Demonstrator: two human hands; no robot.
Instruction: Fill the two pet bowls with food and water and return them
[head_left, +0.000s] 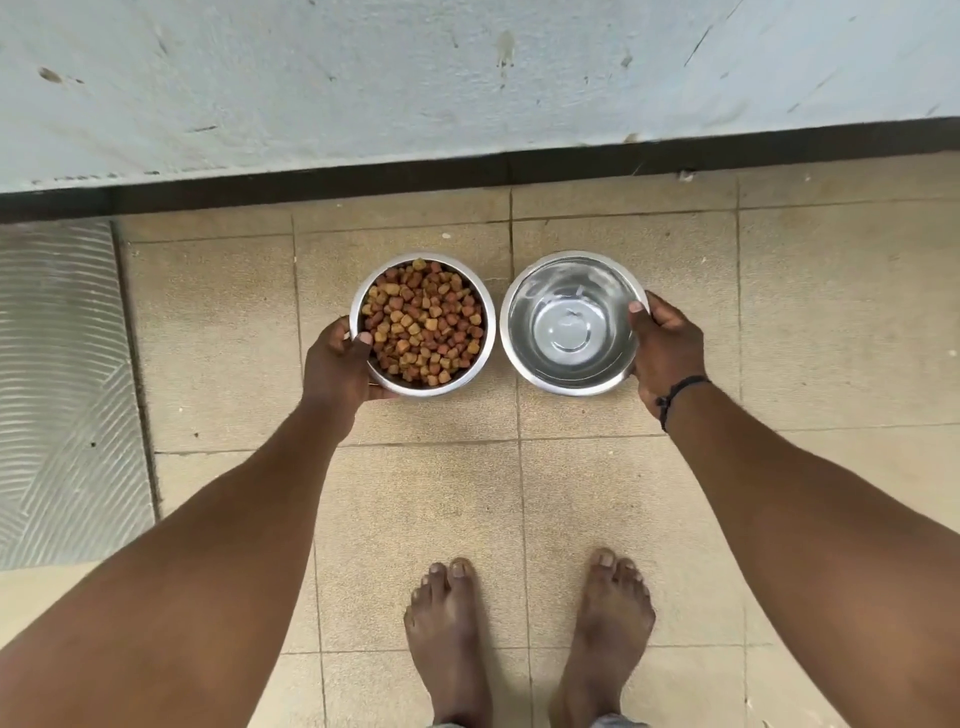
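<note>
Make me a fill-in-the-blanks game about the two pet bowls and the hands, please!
1. The left hand holds the bowl full of dry ____.
2. The right hand has its grip on the bowl that holds clear ____.
3. The wrist with a dark band is the ____ one.
4. The feet on the tiled floor are ____, with no shoes.

Missing words: food; water; right; bare

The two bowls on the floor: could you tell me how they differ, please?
The left bowl is full of brown kibble; the right bowl holds no kibble, only what looks like clear water. The left hand grips the left bowl's near-left rim; the right hand grips the right bowl's right rim. Both are round, shiny steel, similar in size, side by side.
</note>
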